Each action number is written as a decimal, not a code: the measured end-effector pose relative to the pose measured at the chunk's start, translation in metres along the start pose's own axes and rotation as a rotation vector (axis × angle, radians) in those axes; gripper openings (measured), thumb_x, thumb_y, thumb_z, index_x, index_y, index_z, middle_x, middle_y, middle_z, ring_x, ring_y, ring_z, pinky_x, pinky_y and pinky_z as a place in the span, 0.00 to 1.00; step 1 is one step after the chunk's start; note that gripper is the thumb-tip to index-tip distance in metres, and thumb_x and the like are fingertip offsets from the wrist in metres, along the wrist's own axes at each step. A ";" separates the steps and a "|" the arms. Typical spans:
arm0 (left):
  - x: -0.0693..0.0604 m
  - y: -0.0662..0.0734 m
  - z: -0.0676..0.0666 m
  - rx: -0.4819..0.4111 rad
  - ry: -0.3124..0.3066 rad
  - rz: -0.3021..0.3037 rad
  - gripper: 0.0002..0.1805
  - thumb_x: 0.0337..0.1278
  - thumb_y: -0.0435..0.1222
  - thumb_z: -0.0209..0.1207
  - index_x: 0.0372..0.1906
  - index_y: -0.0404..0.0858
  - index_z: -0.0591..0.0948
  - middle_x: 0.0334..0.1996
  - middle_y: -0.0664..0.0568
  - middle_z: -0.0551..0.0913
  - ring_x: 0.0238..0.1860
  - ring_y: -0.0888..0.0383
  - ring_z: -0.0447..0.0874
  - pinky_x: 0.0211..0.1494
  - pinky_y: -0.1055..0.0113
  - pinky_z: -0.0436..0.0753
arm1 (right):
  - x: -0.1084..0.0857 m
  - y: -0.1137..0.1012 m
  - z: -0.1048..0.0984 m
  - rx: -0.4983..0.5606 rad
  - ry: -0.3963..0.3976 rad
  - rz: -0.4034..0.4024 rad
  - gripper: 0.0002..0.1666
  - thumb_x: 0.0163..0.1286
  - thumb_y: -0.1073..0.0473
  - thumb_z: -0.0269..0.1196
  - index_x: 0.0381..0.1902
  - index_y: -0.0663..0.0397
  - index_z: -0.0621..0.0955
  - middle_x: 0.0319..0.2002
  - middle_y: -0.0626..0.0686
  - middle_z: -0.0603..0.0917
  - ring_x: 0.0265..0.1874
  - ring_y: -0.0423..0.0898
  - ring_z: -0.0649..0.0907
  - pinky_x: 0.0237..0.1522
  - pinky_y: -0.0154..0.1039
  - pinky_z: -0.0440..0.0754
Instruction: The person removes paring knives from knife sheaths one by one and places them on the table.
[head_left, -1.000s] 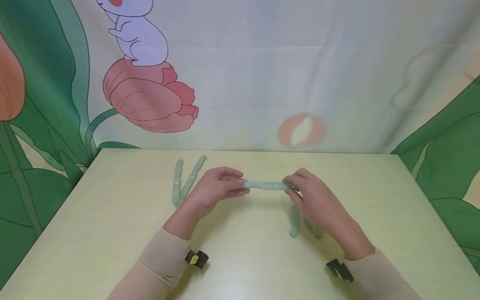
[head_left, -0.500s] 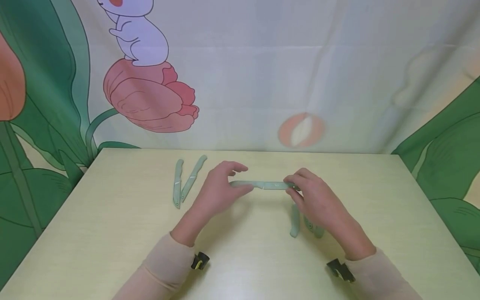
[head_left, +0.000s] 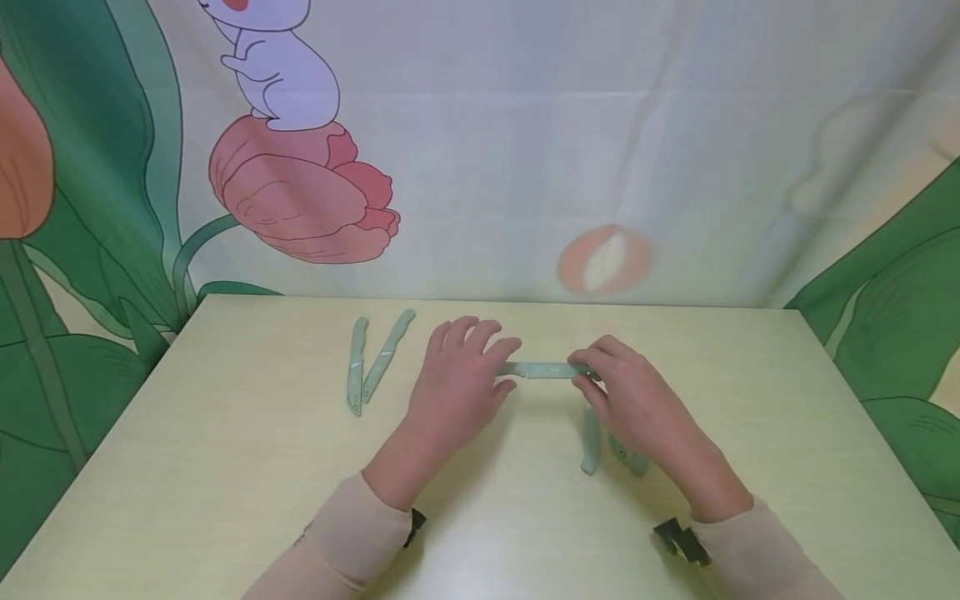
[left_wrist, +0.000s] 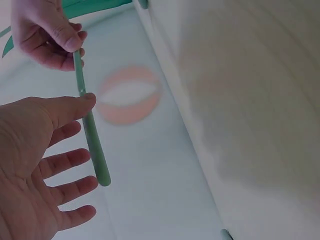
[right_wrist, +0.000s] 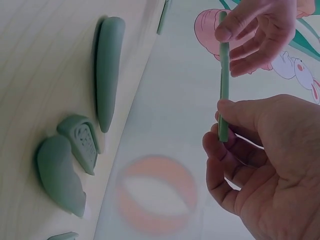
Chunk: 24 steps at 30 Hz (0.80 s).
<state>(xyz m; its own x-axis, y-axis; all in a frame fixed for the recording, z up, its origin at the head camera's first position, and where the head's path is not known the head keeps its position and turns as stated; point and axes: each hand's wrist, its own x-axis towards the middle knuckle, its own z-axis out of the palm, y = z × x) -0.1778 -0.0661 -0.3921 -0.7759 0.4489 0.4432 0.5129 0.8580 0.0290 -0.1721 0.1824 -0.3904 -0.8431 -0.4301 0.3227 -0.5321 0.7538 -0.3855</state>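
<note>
A pale green sheathed knife is held level above the table. My right hand pinches its wide end between thumb and fingers. Around the handle end is my left hand, its fingers spread and loosely bent; the left wrist view shows the thumb across the knife, though whether it touches is unclear. Below the right hand lie a long green piece, a small piece with a raised pattern and a curved piece. The right hand partly covers these pieces in the head view.
Two similar green knives, one upright and one slanted, lie left of the left hand on the pale table. A printed curtain hangs behind the table's back edge.
My left hand has let go its pinch on the handle end, spread its fingers and turned so its back faces up, moving slightly right. The right hand and the knife stay nearly still.
</note>
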 end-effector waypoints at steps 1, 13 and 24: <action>0.000 0.001 0.001 0.028 -0.001 0.013 0.26 0.58 0.45 0.78 0.61 0.49 0.85 0.61 0.49 0.82 0.68 0.42 0.73 0.71 0.44 0.70 | 0.000 0.000 0.000 0.001 0.001 0.001 0.13 0.72 0.68 0.71 0.53 0.60 0.86 0.45 0.53 0.83 0.39 0.50 0.84 0.43 0.45 0.85; -0.002 0.006 0.008 0.078 0.045 0.059 0.16 0.59 0.37 0.77 0.52 0.52 0.91 0.47 0.52 0.84 0.46 0.48 0.78 0.44 0.57 0.81 | 0.000 -0.002 -0.001 -0.001 -0.004 -0.001 0.14 0.71 0.68 0.71 0.53 0.60 0.86 0.45 0.53 0.83 0.39 0.48 0.83 0.45 0.45 0.86; -0.003 0.008 0.004 0.055 0.065 0.069 0.14 0.59 0.30 0.76 0.47 0.49 0.92 0.31 0.53 0.78 0.31 0.53 0.69 0.28 0.68 0.69 | -0.001 -0.002 0.000 0.010 -0.030 0.019 0.14 0.73 0.67 0.70 0.54 0.60 0.86 0.46 0.52 0.83 0.41 0.49 0.85 0.46 0.46 0.86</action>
<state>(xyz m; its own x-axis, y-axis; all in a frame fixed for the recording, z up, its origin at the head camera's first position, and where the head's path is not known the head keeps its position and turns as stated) -0.1733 -0.0593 -0.3969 -0.7133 0.4915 0.4996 0.5419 0.8389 -0.0515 -0.1704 0.1810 -0.3896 -0.8549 -0.4307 0.2891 -0.5166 0.7573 -0.3995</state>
